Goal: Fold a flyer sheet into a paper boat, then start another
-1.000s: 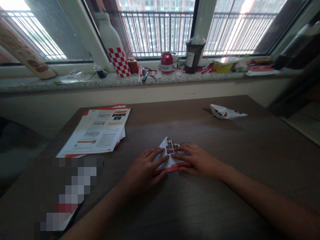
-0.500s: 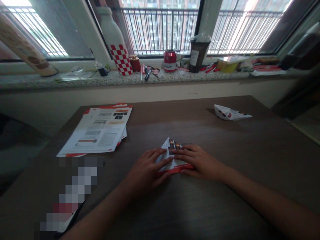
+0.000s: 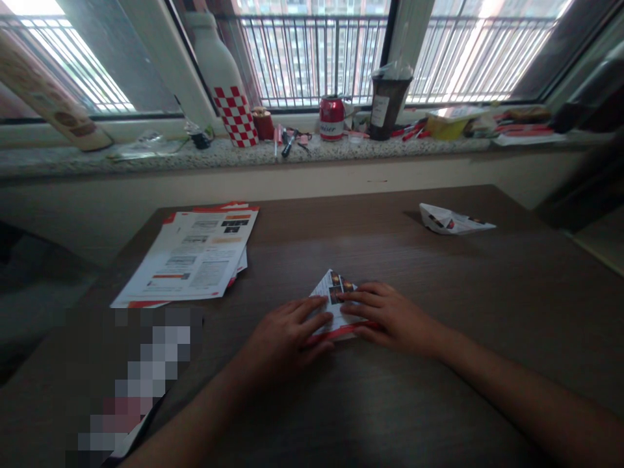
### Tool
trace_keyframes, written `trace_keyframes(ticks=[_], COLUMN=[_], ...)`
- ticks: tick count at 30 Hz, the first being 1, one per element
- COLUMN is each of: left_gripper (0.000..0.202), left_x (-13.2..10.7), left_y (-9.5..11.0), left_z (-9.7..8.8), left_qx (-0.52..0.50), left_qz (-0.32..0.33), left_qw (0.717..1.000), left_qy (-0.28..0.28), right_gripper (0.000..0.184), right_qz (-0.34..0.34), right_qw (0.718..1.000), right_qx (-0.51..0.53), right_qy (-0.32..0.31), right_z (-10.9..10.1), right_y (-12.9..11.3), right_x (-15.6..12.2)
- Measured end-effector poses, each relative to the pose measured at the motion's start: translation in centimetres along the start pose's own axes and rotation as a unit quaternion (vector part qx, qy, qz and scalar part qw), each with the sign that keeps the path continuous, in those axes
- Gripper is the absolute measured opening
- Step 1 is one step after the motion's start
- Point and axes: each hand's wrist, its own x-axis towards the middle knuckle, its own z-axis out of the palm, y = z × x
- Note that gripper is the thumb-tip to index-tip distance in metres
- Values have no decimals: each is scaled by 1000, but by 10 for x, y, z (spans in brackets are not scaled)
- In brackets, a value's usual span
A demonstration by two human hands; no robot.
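A folded sheet of printed paper (image 3: pixel 336 312) lies on the table in front of me, its peak pointing away and a red strip along its near edge. Flat across its left side rest the fingers of my left hand (image 3: pixel 292 335), stretched out, with the thumb by the near edge. My right hand (image 3: pixel 390 315) covers the right side, fingers extended and slightly spread over the dark pictures, thumb near the red strip. Parts of the paper are hidden beneath both hands. Farther back on the right stands a folded paper boat (image 3: pixel 451 221), apart from the hands.
A stack of printed sheets (image 3: pixel 195 253) lies at the table's back left. Nearer on the left is a blurred-out item (image 3: pixel 146 383). Along the windowsill (image 3: pixel 170 162) stand a checkered bottle (image 3: pixel 234 110), a red can (image 3: pixel 331 120) and a dark drink cup (image 3: pixel 385 107).
Both hands have slid slightly outward on the folded paper, showing more of its middle. The paper itself stays nearly in place.
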Motion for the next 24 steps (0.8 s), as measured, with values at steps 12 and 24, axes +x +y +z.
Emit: trace_keyframes(ticks=[12,24], left_gripper=[19,29], left_x=[0,7], left_y=[-2,-11], left_z=[-4,6], left_qx=[-29,-66], left_qz=[2,-33], left_qw=[999,992], left_qy=[36,103], right_gripper=[38,20], right_qz=[0,98], right_qw=[1000,987], right_qx=[3,47], right_qy=[11,115], right_z=[-3,11], right_y=[-3,2], right_x=[0,2])
